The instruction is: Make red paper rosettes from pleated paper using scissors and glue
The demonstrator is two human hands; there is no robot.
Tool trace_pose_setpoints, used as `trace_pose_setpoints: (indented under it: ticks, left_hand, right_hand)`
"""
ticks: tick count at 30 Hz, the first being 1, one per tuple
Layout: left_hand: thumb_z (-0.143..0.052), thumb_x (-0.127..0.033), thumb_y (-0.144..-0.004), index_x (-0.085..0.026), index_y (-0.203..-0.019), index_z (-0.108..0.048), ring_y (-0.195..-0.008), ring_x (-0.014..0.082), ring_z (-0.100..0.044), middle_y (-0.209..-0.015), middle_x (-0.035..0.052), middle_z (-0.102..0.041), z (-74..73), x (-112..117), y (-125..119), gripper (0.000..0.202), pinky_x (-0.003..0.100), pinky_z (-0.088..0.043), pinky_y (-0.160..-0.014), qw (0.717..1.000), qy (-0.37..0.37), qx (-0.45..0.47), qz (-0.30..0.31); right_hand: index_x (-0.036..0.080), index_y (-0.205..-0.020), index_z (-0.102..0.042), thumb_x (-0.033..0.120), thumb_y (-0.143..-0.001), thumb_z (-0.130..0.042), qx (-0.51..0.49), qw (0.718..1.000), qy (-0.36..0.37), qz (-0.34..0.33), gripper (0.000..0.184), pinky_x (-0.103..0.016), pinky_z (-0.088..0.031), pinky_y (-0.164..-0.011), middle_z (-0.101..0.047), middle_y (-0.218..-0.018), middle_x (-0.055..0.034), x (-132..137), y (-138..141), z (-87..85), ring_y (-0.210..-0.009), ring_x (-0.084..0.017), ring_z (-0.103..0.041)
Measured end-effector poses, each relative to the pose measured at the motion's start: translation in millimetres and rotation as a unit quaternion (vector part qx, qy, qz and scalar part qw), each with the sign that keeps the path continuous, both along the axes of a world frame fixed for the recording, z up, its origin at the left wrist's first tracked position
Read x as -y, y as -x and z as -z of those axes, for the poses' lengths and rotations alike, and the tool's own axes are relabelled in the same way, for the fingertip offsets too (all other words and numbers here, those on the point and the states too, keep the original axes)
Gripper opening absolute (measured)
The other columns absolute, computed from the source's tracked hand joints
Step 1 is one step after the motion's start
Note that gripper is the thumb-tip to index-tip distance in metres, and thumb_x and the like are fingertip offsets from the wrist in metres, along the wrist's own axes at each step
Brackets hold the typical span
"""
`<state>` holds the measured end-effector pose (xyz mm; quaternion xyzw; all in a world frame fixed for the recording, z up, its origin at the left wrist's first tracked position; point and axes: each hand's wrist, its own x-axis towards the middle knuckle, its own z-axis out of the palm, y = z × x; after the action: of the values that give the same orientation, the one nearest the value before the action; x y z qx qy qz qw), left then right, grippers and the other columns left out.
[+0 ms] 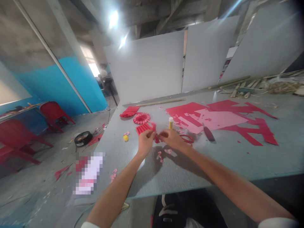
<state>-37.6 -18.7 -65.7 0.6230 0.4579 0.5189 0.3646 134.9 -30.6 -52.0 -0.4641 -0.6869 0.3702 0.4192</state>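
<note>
My left hand (145, 142) and my right hand (171, 139) meet over the grey table (228, 158), both pinching a pleated strip of red paper (144, 128) at its near end. Beyond them lie a pink-and-red paper rosette (141, 118) and a bunch of pleated red paper (129, 111). A glue stick (171, 123) stands just past my right hand. Red-handled scissors (187, 138) lie to its right, and a small yellow cap (125, 138) lies left of my left hand. Cut red and pink paper sheets (213, 118) and a dark-handled knife (209, 133) lie further right.
A bamboo stick (161, 102) lies along the table's far side, with bamboo scraps (282, 87) beyond. White partition boards (147, 66) stand behind. Down left, red plastic chairs (54, 114), a black round object (83, 138) and paper scraps occupy the floor. A person (103, 74) stands far off.
</note>
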Motion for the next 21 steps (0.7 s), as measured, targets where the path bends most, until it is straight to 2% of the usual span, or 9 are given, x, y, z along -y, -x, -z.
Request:
trace_pose_setpoints:
  ticks: [2, 4, 7, 10, 12, 17, 19, 21]
  left_hand:
    - [-0.067, -0.034, -0.083, -0.014, -0.07, -0.068, -0.053, 0.0098, -0.045, -0.057, -0.0023, -0.054, -1.9, -0.6, 2.7, 0.023, 0.022, -0.032, -0.053, 0.998, -0.021, -0.062, 0.004]
    - [-0.063, -0.032, -0.085, -0.014, -0.073, -0.068, -0.052, 0.0095, -0.043, -0.057, -0.0023, -0.053, -5.5, 0.1, 4.0, 0.022, 0.022, -0.03, -0.052, 0.993, -0.02, -0.106, 0.053]
    - [-0.057, -0.032, -0.089, -0.014, -0.074, -0.065, -0.054, 0.0099, -0.043, -0.059, -0.0014, -0.054, -12.6, 3.7, 3.7, 0.024, 0.022, -0.029, -0.053, 0.982, -0.016, -0.151, 0.115]
    - [-0.056, -0.032, -0.089, -0.015, -0.065, -0.057, -0.055, 0.0098, -0.041, -0.057, -0.0024, -0.049, -18.2, 7.9, 3.4, 0.029, 0.022, -0.027, -0.053, 0.973, -0.032, -0.187, 0.135]
    - [-0.057, -0.033, -0.089, -0.016, -0.062, -0.054, -0.054, 0.0097, -0.041, -0.056, -0.0026, -0.048, -19.7, 9.1, 4.1, 0.032, 0.022, -0.028, -0.053, 0.969, -0.034, -0.198, 0.146]
    - [-0.059, -0.035, -0.089, -0.014, -0.066, -0.063, -0.057, 0.0127, -0.055, -0.06, 0.002, -0.061, -18.1, 5.9, 6.7, 0.031, 0.023, -0.038, -0.055, 0.971, -0.002, -0.172, 0.168]
    - [-0.063, -0.034, -0.087, -0.013, -0.076, -0.069, -0.059, 0.0143, -0.061, -0.065, 0.0052, -0.068, -17.9, 5.0, 6.6, 0.024, 0.024, -0.044, -0.057, 0.976, 0.019, -0.127, 0.177]
    - [-0.07, -0.032, -0.083, -0.013, -0.095, -0.071, -0.06, 0.0163, -0.066, -0.071, 0.007, -0.072, -18.9, 5.8, 5.5, 0.023, 0.026, -0.049, -0.059, 0.979, 0.045, -0.055, 0.19]
  right_hand:
    - [0.019, -0.092, -0.072, 0.047, -0.081, -0.073, -0.013, 0.998, -0.048, 0.041, 0.029, -0.032, -0.054, -0.072, -0.074, -0.085, -0.0063, -3.3, -2.7, 1.3, -0.078, -0.021, -0.068]
    - [0.02, -0.101, -0.071, 0.046, -0.081, -0.072, -0.071, 0.996, -0.038, 0.025, 0.033, -0.032, -0.056, -0.071, -0.074, -0.093, -0.007, -7.2, -6.0, 2.1, -0.082, -0.02, -0.069]
    - [0.019, -0.092, -0.071, 0.046, -0.081, -0.071, -0.141, 0.99, 0.005, 0.0, 0.029, -0.031, -0.057, -0.066, -0.073, -0.088, -0.0061, -11.5, -10.8, 1.1, -0.076, -0.019, -0.068]
    - [0.019, -0.084, -0.068, 0.045, -0.08, -0.072, -0.163, 0.986, 0.029, -0.009, 0.026, -0.03, -0.057, -0.066, -0.071, -0.081, -0.0036, -12.8, -13.9, -0.4, -0.073, -0.018, -0.067]
    - [0.019, -0.089, -0.066, 0.042, -0.08, -0.072, -0.159, 0.987, 0.028, -0.015, 0.025, -0.03, -0.057, -0.066, -0.072, -0.081, -0.0029, -12.4, -14.5, -0.4, -0.073, -0.017, -0.068]
    - [0.021, -0.113, -0.059, 0.035, -0.076, -0.075, -0.169, 0.985, -0.008, 0.014, 0.043, -0.031, -0.056, -0.067, -0.071, -0.078, 0.0004, -9.6, -11.3, -0.5, -0.068, -0.016, -0.066]
    - [0.021, -0.113, -0.056, 0.036, -0.076, -0.075, -0.196, 0.98, -0.002, 0.035, 0.044, -0.031, -0.056, -0.067, -0.069, -0.076, 0.0015, -8.8, -10.0, -1.4, -0.065, -0.016, -0.065]
    - [0.022, -0.112, -0.055, 0.037, -0.074, -0.075, -0.224, 0.973, 0.009, 0.055, 0.045, -0.032, -0.055, -0.067, -0.068, -0.076, 0.0023, -8.4, -9.3, -2.1, -0.063, -0.015, -0.065]
